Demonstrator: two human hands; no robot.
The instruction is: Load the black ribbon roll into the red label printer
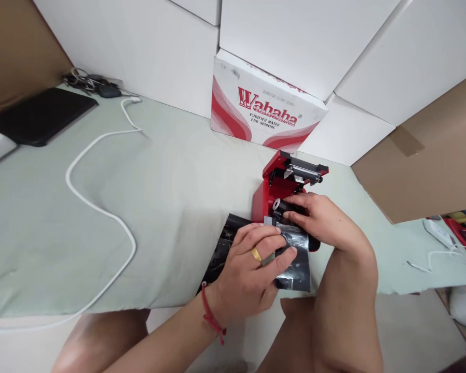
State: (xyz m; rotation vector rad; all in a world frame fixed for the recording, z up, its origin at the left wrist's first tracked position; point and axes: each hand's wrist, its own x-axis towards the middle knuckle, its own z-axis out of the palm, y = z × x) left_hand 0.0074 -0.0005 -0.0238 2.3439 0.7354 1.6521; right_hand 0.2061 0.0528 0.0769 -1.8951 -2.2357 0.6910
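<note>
A small red printer (259,201) stands on the cloth with its lid (275,163) raised. Inside its bay lies a black roll (278,205) with a pale core end. My right hand (320,215) reaches in from the right, thumb and fingers closed around that roll. A glossy black film strip (297,277) hangs from the printer's front toward me. My left hand (252,264), wearing a gold ring, presses bent fingers onto the strip at the printer's front edge; its thumb is largely hidden. More black film (223,243) sticks out left, beneath that hand.
Behind the printer stands a white and red water carton (270,111) against white boxes. A white cable (101,207) crosses the cloth at left, near keys (95,85) and a black flat case (46,116). Brown cardboard (423,160) and a white charger (438,233) are at right.
</note>
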